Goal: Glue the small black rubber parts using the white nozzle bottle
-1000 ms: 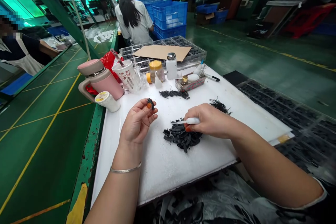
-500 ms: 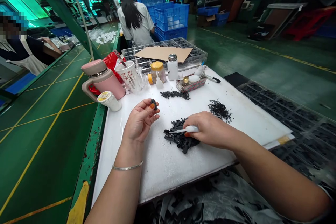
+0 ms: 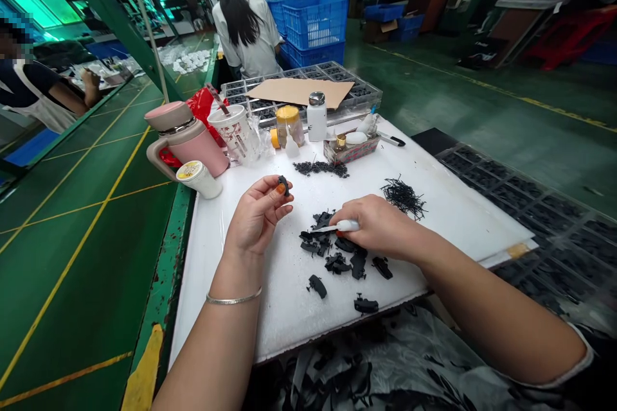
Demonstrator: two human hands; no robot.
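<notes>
Pinched between the thumb and fingers of my left hand (image 3: 258,215) is a small black plastic part (image 3: 284,186), raised above the white board (image 3: 284,308). My right hand (image 3: 371,225) is closed on a thin white tool with a thick handle (image 3: 348,225), perhaps a small glue bottle with a long tip. Its fingers are at a loose heap of black curved parts (image 3: 337,262), and the tip lies over the heap. Several such parts lie apart from it, one black part (image 3: 366,304) close to the board's near edge.
Thin black pins (image 3: 403,198) lie to the right and tiny black pieces (image 3: 321,169) farther back. Along the back stand a pink thermos (image 3: 200,144), a paper cup (image 3: 234,131), a yellow-lidded jar (image 3: 290,125), a white pump bottle (image 3: 317,119) and a small box (image 3: 351,149). Divided trays (image 3: 520,199) flank the right.
The heap of black parts has spread out, with several pieces now scattered toward me and to the right. My right hand has shifted slightly left. My left hand still holds its part.
</notes>
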